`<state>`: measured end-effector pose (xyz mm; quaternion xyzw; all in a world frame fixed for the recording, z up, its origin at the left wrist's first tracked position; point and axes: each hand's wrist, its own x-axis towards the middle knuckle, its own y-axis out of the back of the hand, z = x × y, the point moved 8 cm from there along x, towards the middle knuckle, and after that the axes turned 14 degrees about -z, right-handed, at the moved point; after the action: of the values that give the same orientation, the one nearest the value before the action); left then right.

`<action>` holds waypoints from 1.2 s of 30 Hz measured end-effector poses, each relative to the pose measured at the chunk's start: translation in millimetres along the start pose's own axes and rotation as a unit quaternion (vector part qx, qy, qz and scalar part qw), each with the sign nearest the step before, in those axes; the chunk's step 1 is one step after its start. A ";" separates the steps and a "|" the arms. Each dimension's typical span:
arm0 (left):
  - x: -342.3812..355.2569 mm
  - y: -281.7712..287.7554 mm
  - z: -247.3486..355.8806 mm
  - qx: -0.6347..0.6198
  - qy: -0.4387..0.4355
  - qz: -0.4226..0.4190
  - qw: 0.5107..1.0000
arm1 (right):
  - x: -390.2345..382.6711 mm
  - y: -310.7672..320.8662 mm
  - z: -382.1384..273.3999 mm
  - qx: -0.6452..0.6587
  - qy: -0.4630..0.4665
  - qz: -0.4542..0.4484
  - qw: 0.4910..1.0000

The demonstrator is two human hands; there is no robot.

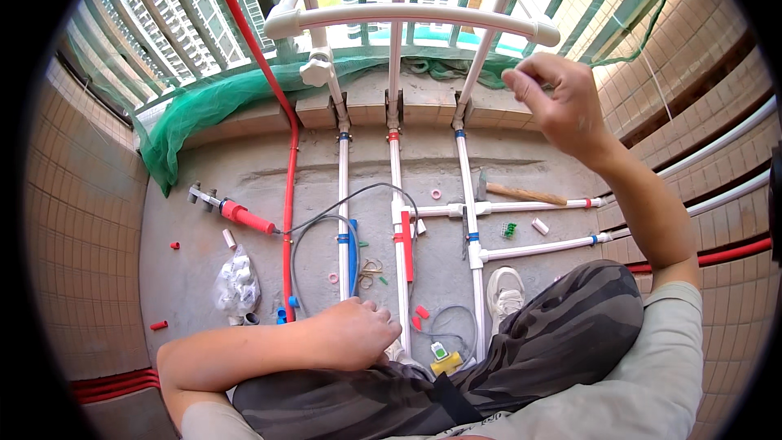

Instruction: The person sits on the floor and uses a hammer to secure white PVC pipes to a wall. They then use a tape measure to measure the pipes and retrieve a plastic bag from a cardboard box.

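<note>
My right hand (564, 102) is raised at the upper right, its fingers curled in and the thumb bent toward them, and nothing shows in its grasp. Just beyond it is the right elbow of a white pipe frame (415, 14); a gap separates the two. My left hand (366, 332) hangs low at my knee with loosely curled fingers; its fingertips are partly hidden and no held thing is visible. Beyond that hand, white pipes (396, 171) run along the concrete floor, fastened with red and blue clips. A blue strip (353, 257) and a red strip (407, 246) lie along them.
A red-handled pipe welding tool (248, 217) with a grey cable lies left, near a bag of white fittings (237, 279). A hammer (521, 192) rests at right. A red pipe (290, 171) climbs toward the railing. Green netting (175, 134) drapes the ledge.
</note>
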<state>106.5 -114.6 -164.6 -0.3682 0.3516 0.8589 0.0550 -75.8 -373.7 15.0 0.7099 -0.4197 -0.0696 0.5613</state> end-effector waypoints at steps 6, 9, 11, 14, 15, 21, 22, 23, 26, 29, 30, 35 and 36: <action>1.6 -10.6 -3.2 0.006 -0.010 0.018 1.000 | 86.7 28.4 13.4 -0.171 0.096 0.032 0.980; -4.6 -6.8 1.6 0.009 -0.005 0.016 1.000 | 107.0 -12.0 30.7 -0.138 -0.012 -0.122 0.983; -1.5 -12.6 3.0 0.014 -0.017 0.035 0.999 | 103.6 -36.9 31.8 -0.197 -0.113 -0.194 0.954; -2.8 -7.2 12.5 -0.003 0.003 -0.031 0.999 | 100.2 -31.7 16.7 -0.245 -0.078 -0.117 0.959; -6.3 -7.0 12.9 0.002 0.011 -0.040 0.999 | 98.5 -33.1 17.6 -0.251 -0.079 -0.111 0.958; -13.3 -24.5 -8.0 0.009 0.099 -0.091 0.991 | 97.3 -33.1 14.3 -0.257 -0.072 -0.076 0.961; -15.6 -26.6 -10.9 0.009 0.107 -0.097 0.989 | 96.0 -32.4 14.4 -0.260 -0.075 -0.071 0.960; -15.7 -27.8 -13.5 0.007 0.115 -0.102 0.988 | 95.1 -33.3 14.6 -0.264 -0.076 -0.069 0.959; -11.1 -21.4 -8.6 -0.030 0.091 -0.087 0.992 | 92.0 -32.6 13.4 -0.276 -0.070 -0.053 0.957; 2.2 -25.4 -4.9 -0.065 0.022 0.002 0.998 | 91.3 -32.7 14.1 -0.281 -0.065 -0.035 0.957; 3.1 -28.7 -6.1 -0.061 0.024 -0.005 0.998 | 90.9 -33.5 12.9 -0.284 -0.062 -0.029 0.956; 6.9 -36.3 -12.6 -0.034 0.034 -0.010 0.999 | 87.9 -34.8 10.4 -0.294 -0.046 -0.005 0.955; 7.2 -36.5 -13.8 -0.035 0.034 -0.011 0.999 | 87.4 -34.4 9.8 -0.293 -0.039 0.002 0.955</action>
<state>122.4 -97.3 -196.7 -0.4027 0.3185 0.8572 0.0397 -7.8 -439.3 14.6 0.5102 -0.4035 -0.2160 0.7282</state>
